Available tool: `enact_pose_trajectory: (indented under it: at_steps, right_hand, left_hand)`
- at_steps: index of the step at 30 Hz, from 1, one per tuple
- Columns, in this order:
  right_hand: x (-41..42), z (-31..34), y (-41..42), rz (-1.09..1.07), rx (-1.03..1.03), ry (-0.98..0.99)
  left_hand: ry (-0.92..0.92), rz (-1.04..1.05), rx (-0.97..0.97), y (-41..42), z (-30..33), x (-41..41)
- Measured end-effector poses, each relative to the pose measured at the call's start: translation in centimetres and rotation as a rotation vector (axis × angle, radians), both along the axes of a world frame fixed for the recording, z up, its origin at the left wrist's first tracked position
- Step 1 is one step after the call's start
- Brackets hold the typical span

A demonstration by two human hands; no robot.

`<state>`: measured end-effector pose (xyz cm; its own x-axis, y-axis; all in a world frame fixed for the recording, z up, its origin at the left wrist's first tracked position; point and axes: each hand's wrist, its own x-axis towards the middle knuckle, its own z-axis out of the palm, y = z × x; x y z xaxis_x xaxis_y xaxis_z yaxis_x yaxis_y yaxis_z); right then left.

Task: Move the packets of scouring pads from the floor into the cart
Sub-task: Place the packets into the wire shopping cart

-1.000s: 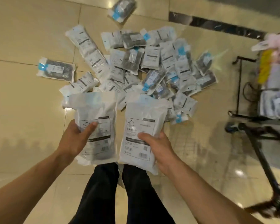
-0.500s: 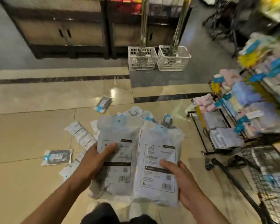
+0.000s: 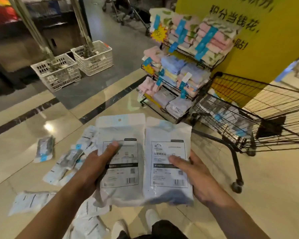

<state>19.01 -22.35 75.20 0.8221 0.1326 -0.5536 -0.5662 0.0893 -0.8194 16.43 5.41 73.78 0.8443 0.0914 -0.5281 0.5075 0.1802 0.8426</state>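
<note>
Left hand [image 3: 91, 168] grip grasps one scouring-pad packet [image 3: 123, 163]; right hand [image 3: 197, 176] grip grasps another packet [image 3: 166, 152], both left of the wire cart [image 3: 248, 121].

Both held packets [image 3: 121, 163] [image 3: 167, 163] are pale grey-white with black-lined labels, dark bands and barcodes. The floor packets [image 3: 44, 149] on the left are whitish with blue tabs and dark grey insides. Cart [image 3: 259, 118] is black wire, right side. Towels [image 3: 185, 69] on the far rack are pink, blue and yellow with blue tags. Big yellow sign [image 3: 274, 42] has black lettering. Floor [image 3: 21, 163] is glossy beige tile with a dark stripe.
</note>
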Motion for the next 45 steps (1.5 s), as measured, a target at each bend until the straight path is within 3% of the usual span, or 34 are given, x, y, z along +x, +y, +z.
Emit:
enact_pose_trajectory:
  at_steps: [10,17,27,45]
  right_hand:
    - [-4.8,0.2,-7.8,-0.451,0.003,-0.002]
    - [-3.6,0.4,-18.1,-0.629,-0.005,0.000]
    - [3.1,0.7,-33.1,-0.587,-0.016,-0.053]
    - [22.4,-0.7,-44.1,-0.688,0.023,0.055]
  left_hand:
    - [-0.092,-0.539,0.013,-8.9,0.9,5.9]
    - [-0.072,-0.556,-0.036,-20.4,1.3,10.9]
    - [-0.021,-0.473,-0.007,-35.5,1.9,17.1]
    - [0.059,-0.567,-0.041,-48.2,0.0,40.1]
